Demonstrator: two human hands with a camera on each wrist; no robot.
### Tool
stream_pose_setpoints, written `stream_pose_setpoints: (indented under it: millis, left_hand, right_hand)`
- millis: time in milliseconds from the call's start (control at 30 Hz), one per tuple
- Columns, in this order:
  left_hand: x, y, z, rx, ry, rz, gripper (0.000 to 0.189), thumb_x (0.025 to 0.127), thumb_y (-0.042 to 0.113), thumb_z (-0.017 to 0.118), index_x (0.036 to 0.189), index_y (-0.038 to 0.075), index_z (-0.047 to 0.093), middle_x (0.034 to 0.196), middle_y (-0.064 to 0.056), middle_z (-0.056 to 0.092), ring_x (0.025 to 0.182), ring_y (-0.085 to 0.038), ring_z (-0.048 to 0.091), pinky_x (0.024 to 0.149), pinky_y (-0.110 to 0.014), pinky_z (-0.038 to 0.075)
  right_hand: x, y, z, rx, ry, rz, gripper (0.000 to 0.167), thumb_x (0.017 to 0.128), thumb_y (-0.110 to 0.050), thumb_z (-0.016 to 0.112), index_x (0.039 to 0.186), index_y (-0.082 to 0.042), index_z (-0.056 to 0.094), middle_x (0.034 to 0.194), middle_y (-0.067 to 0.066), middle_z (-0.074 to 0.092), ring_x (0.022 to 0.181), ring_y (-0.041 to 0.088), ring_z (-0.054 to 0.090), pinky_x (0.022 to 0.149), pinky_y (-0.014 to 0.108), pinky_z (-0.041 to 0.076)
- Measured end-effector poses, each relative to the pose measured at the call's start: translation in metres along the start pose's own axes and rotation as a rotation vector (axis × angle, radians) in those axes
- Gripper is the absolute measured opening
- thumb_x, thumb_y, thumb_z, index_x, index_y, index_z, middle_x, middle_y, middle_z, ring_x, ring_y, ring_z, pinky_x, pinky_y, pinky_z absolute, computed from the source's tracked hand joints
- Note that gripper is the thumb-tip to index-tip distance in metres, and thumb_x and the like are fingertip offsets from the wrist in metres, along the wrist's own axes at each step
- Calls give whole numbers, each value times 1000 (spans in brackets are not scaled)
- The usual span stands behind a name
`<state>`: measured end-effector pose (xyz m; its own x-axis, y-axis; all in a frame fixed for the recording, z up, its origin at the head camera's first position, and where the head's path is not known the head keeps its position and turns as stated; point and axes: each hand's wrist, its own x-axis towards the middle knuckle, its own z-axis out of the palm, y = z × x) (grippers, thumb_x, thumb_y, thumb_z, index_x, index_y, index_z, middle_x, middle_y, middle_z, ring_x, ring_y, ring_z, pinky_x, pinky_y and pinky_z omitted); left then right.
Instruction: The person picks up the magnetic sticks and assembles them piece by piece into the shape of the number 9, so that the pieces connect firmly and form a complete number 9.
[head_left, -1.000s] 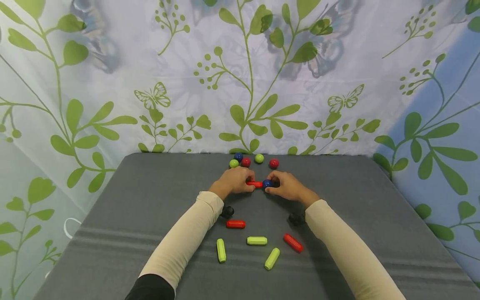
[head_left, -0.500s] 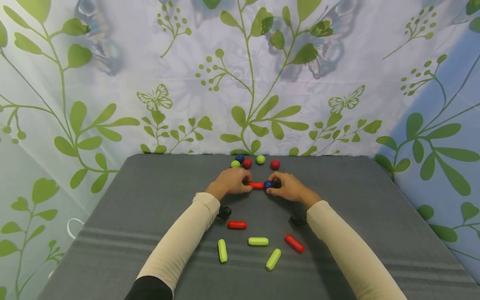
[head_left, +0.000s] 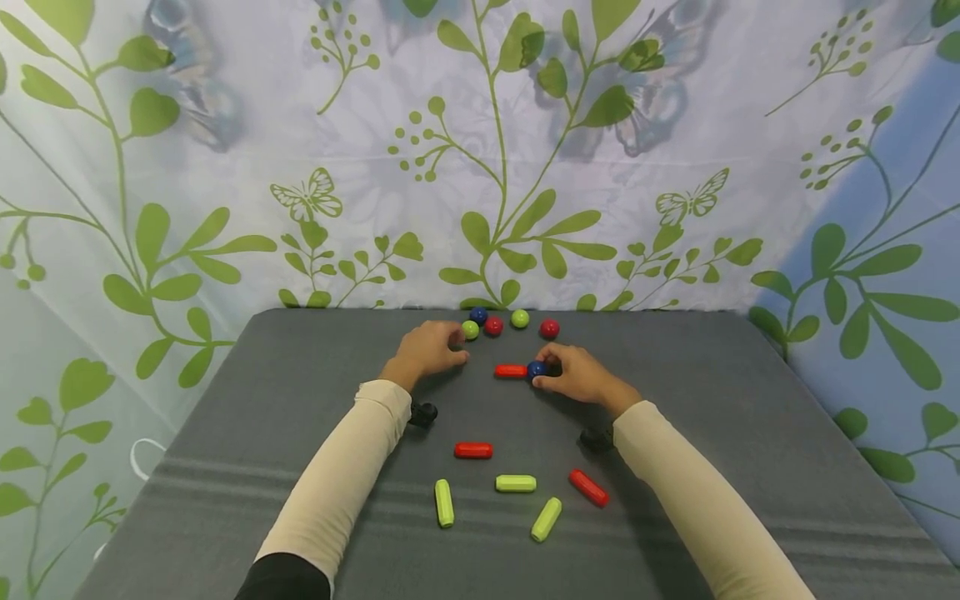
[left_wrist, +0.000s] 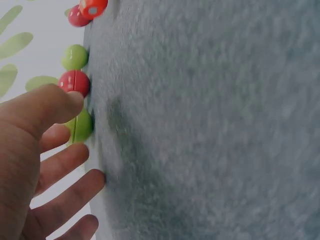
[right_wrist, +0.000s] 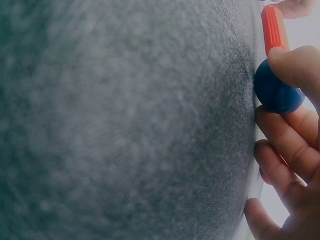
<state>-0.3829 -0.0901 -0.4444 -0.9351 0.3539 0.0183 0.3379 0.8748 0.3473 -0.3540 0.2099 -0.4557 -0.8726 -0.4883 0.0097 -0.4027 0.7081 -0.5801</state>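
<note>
My right hand (head_left: pixel 583 375) pinches a dark blue ball (right_wrist: pixel 274 91) between thumb and fingers, low over the grey table. A short red ribbed stick (head_left: pixel 511 371) extends leftward from the ball, its end against it; whether the two are joined is hard to tell. My left hand (head_left: pixel 429 348) holds nothing, its fingers loosely bent and apart. It is closest to a green ball (left_wrist: pixel 81 127), which is partly behind the fingers in the left wrist view. The stick's far end (left_wrist: pixel 93 9) also shows there.
Along the back edge lie another blue ball (head_left: pixel 477 315), a red ball (head_left: pixel 493 326), a green ball (head_left: pixel 520 318) and a red ball (head_left: pixel 550 328). Nearer are red sticks (head_left: pixel 473 450) and green sticks (head_left: pixel 516 483). A patterned curtain (head_left: pixel 570 192) hangs behind the table (head_left: pixel 315 417).
My left hand has let go of the red stick and moved left, away from it. The right hand has stayed in place on the blue ball.
</note>
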Motion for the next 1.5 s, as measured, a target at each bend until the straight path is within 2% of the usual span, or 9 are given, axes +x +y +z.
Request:
stream_pose_setpoints:
  millis: [100,233,467,700,1500]
  left_hand:
    - [1,-6,0,-27,39,-46,34,91,37,75,119,18,68,115,2,68,102,-22,64,82,-48,51]
    - [5,-11,2,-60,69,-72,37,91,37,75,123,19,67,118,1,68,105,-23,64,85,-50,51]
    - [15,-14,7,-153,111,-75,44,91,37,75,128,16,65,124,-3,66,113,-25,61,92,-51,48]
    - [22,-11,15,-182,152,-67,47,90,36,77,131,16,65,125,-4,65,113,-26,61,92,-51,48]
    - [26,-3,16,-144,140,-72,43,91,37,75,127,16,66,122,-3,66,109,-25,62,90,-51,48]
  right_hand:
    - [0,-1,0,4,-2,2,32,90,-23,80,113,-8,65,100,3,66,92,19,60,88,44,48]
    - [0,0,1,14,-4,10,31,90,-23,80,113,-9,65,100,2,66,92,19,60,88,43,48]
    - [-1,0,0,12,-14,31,32,90,-24,80,114,-10,64,103,2,67,94,19,60,90,44,48]
    - [-1,-2,0,13,-9,23,31,90,-25,80,113,-10,65,101,1,67,91,18,60,89,44,48]
    - [-2,2,0,-3,2,9,32,90,-24,80,114,-10,65,101,2,66,92,18,60,90,43,48]
